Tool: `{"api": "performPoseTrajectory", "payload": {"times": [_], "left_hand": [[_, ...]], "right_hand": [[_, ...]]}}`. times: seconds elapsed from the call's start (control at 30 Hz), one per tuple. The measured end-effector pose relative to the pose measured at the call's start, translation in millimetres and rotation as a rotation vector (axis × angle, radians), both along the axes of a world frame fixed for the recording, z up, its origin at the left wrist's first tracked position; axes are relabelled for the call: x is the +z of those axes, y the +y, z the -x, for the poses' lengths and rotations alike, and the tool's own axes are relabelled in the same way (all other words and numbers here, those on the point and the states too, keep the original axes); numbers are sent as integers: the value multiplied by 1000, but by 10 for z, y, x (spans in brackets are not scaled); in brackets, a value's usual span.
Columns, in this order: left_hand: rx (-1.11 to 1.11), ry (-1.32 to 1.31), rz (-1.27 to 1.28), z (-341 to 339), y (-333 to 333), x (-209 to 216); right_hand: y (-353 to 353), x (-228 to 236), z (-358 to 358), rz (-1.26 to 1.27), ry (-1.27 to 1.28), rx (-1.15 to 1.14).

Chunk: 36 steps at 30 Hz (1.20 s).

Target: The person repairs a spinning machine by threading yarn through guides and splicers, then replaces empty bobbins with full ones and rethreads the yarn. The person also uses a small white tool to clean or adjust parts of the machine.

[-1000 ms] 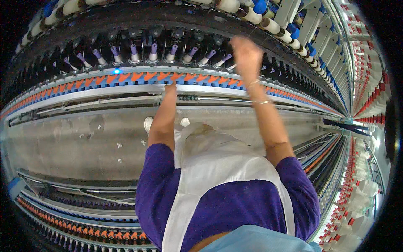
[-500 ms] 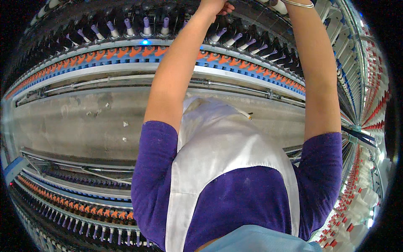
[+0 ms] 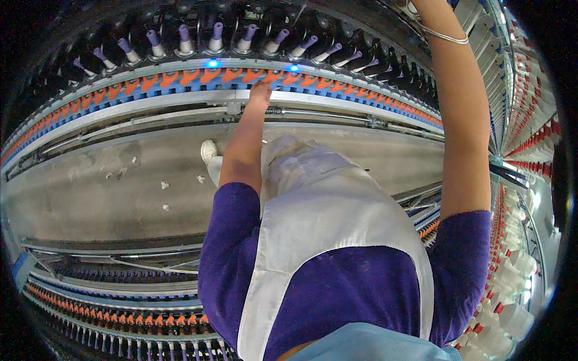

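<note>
"Along the orange-and-blue rail (image 3: 210, 76), where do you see the left hand (image 3: 261, 94)?"

"Right at its front edge, just below the orange pieces. It's small and foreshortened, so I cannot tell whether its fingers are spread, closed or gripping something."

"And the other arm?"

"The right forearm (image 3: 463, 120) reaches up and runs out past the upper edge. Its hand lies outside the view, so I can't tell what those fingers do either."

"What stands behind the rail?"

"A curved row of bobbins (image 3: 216, 40), white below and purple on top. Between them and the rail glow 2 blue lights (image 3: 213, 63), 1 to either side of the left hand."

"And on the near side?"

"A metal rod (image 3: 325, 114), then the grey floor (image 3: 78, 195) with scattered white scraps (image 3: 165, 185). A white shoe (image 3: 209, 151) shows beside the left forearm (image 3: 244, 144)."

"What is the person wearing?"

"A white apron (image 3: 337, 219) over a purple top (image 3: 355, 283). Another machine (image 3: 150, 319), also with orange pieces, fills the lower left."
</note>
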<state>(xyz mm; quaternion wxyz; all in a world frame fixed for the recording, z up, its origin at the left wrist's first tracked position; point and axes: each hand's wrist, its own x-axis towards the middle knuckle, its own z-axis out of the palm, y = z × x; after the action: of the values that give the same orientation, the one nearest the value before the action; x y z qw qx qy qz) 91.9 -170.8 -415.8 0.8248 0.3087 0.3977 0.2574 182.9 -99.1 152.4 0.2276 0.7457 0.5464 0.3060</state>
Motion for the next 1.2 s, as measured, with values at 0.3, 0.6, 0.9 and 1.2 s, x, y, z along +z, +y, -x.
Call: {"api": "performPoseTrajectory", "payload": {"times": [0.3,0.6,0.9,1.2], "left_hand": [[11,-288,360,172,40,906],[147,334,-1265,-386,-328,2508],[239,-304,-1250,-425,117,4347],[-539,-865,-654,-24,342,4986]], "right_hand": [[4,21,-35,-116,199,33],[-236,82,75,-740,733,578],[-1800,-740,-148,-820,1269,504],[-2099,-996,163,-492,2256,260]]}}
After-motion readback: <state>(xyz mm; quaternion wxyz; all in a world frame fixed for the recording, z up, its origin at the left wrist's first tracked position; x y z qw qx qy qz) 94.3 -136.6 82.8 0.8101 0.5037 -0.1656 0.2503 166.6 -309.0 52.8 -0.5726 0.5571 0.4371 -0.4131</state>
